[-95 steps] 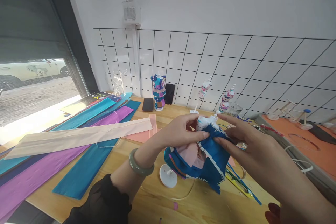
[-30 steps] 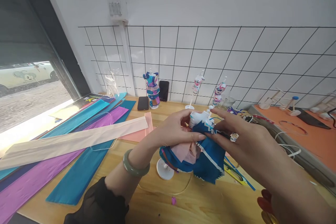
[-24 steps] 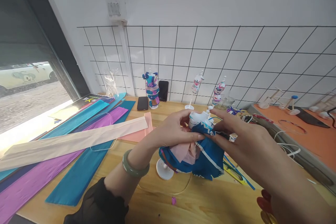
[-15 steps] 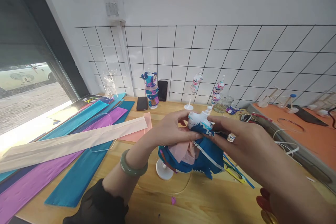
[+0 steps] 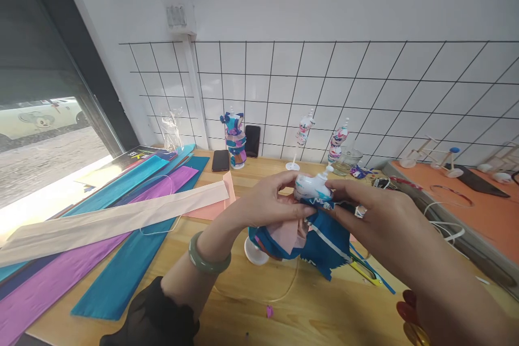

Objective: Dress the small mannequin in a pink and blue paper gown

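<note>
Between my hands, a small white mannequin leans over the table, its round base showing below. A blue and pink crepe paper dress wraps its body, with a jagged top edge under the painted bust. My left hand grips the figure from the left, thumb across the front of the paper. From the right, my right hand pinches the paper's upper edge, fingers on the bust and thumb below. The far sides of the figure and some fingertips are hidden.
Crepe paper strips in blue, purple and cream spread on the left. Behind stand a dressed mannequin, two phones, two painted mannequins and a glass bowl. Yellow scissors lie right, beside an orange-topped surface with wooden models.
The mannequin has tilted slightly, and the blue paper's top edge sits lower, showing more of the white bust. Both hands keep their hold. The view has shifted a little.
</note>
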The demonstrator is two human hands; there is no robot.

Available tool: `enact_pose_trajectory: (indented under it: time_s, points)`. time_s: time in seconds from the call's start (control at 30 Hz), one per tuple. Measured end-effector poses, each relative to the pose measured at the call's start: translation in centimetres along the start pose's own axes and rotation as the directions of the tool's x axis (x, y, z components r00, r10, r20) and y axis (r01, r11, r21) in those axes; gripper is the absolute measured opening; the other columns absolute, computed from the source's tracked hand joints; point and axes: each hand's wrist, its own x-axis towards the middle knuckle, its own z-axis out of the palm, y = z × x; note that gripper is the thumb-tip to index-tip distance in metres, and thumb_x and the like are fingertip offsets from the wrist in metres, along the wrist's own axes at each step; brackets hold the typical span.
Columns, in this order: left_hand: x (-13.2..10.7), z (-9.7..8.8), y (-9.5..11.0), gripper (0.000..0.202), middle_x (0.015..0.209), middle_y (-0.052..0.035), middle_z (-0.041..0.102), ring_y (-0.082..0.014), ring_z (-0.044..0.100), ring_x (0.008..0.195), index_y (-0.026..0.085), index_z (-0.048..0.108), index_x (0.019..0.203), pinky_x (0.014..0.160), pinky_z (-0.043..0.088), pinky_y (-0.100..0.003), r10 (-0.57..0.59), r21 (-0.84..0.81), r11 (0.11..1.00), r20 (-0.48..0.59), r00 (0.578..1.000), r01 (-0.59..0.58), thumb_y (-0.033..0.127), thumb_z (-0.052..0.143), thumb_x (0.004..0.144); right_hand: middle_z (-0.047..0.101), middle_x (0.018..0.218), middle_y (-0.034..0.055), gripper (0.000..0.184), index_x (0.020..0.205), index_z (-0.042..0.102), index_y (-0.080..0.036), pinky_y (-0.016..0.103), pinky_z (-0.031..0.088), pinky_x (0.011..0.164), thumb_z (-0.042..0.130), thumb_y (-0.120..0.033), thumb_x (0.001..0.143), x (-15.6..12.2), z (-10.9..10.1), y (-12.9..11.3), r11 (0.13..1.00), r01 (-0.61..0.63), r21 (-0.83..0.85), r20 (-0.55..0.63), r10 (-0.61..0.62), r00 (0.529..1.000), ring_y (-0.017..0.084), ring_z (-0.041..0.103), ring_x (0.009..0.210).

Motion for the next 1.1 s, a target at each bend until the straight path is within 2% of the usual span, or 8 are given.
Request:
enact_pose_trajectory:
  time_s: [0.2, 0.4, 0.53, 0.63, 0.7, 0.87, 1.1]
  points:
    - [0.2, -0.5, 0.0, 0.042, 0.117, -0.0092, 0.064, -0.0221, 0.056, 0.113, 0.019, 0.062, 0.118, 0.1, 0.044, -0.038, 0.034, 0.026, 0.999, 0.061, 0.998, -0.036, 0.036, 0.069, 0.08, 0.078, 0.087, 0.0027, 0.025, 0.102, 0.071, -0.025, 0.035, 0.055, 0.062, 0.053, -0.03, 0.085, 0.2, -0.3, 0.4, 0.999, 0.026, 0.045, -0.016, -0.025, 1.0, 0.023, 0.072, 0.073]
    - [0.4, -1.2, -0.4, 0.029, 0.102, -0.0069, 0.066, -0.0192, 0.059, 0.099, 0.017, 0.069, 0.105, 0.092, 0.047, -0.034, 0.05, -0.01, 0.999, 0.064, 0.997, -0.049, 0.037, 0.065, 0.084, 0.078, 0.091, 0.0014, 0.025, 0.102, 0.073, -0.025, 0.033, 0.057, 0.063, 0.055, -0.031, 0.085, 0.2, -0.6, 0.3, 0.996, 0.028, 0.087, 0.02, -0.03, 0.999, 0.021, 0.073, 0.077]
    - [0.4, -1.2, -0.7, 0.039, 0.105, -0.0083, 0.067, -0.0211, 0.06, 0.099, 0.018, 0.069, 0.112, 0.086, 0.049, -0.034, -0.008, -0.061, 0.998, 0.047, 0.999, 0.011, 0.042, 0.067, 0.082, 0.078, 0.09, 0.0017, 0.027, 0.105, 0.073, -0.026, 0.032, 0.057, 0.062, 0.055, -0.032, 0.085, 0.3, -0.5, 0.1, 0.995, 0.026, 0.092, 0.009, -0.027, 1.0, 0.021, 0.073, 0.076]
    - [0.4, -1.0, -0.9, 0.052, 0.107, -0.0085, 0.066, -0.02, 0.061, 0.096, 0.019, 0.061, 0.125, 0.083, 0.05, -0.033, -0.048, -0.073, 0.996, -0.018, 0.999, 0.047, 0.042, 0.069, 0.08, 0.079, 0.091, 0.0021, 0.029, 0.107, 0.074, -0.027, 0.031, 0.057, 0.058, 0.056, -0.034, 0.086, 0.4, -0.6, 0.0, 0.995, 0.017, 0.102, 0.001, -0.017, 1.0, 0.022, 0.074, 0.074]
    - [0.4, -0.9, -0.7, 0.051, 0.108, -0.0088, 0.066, -0.0199, 0.061, 0.1, 0.018, 0.059, 0.126, 0.088, 0.049, -0.034, -0.03, -0.001, 1.0, -0.043, 0.999, 0.03, 0.039, 0.068, 0.081, 0.079, 0.09, 0.0034, 0.029, 0.107, 0.074, -0.026, 0.031, 0.057, 0.056, 0.056, -0.034, 0.086, 0.4, -0.7, 0.0, 0.996, 0.009, 0.089, -0.019, -0.007, 1.0, 0.023, 0.074, 0.073]
    - [0.2, -0.6, 0.2, 0.041, 0.108, -0.0083, 0.066, -0.0214, 0.06, 0.107, 0.016, 0.062, 0.113, 0.097, 0.044, -0.036, 0.034, 0.243, 0.969, -0.01, 0.999, -0.03, 0.037, 0.07, 0.079, 0.079, 0.093, 0.0058, 0.031, 0.109, 0.073, -0.023, 0.031, 0.057, 0.058, 0.055, -0.033, 0.087, 0.5, -0.5, 0.3, 0.999, -0.022, 0.04, -0.032, 0.023, 0.999, 0.024, 0.074, 0.075]
    - [0.2, -0.3, 0.4, 0.032, 0.108, -0.0074, 0.066, -0.0195, 0.06, 0.104, 0.016, 0.061, 0.11, 0.095, 0.046, -0.034, 0.032, 0.287, 0.957, -0.009, 0.999, -0.029, 0.026, 0.065, 0.08, 0.079, 0.092, 0.0038, 0.034, 0.114, 0.071, -0.024, 0.031, 0.057, 0.059, 0.057, -0.038, 0.086, 0.5, -0.6, 0.6, 0.997, -0.021, 0.074, 0.028, 0.019, 0.999, 0.023, 0.074, 0.076]
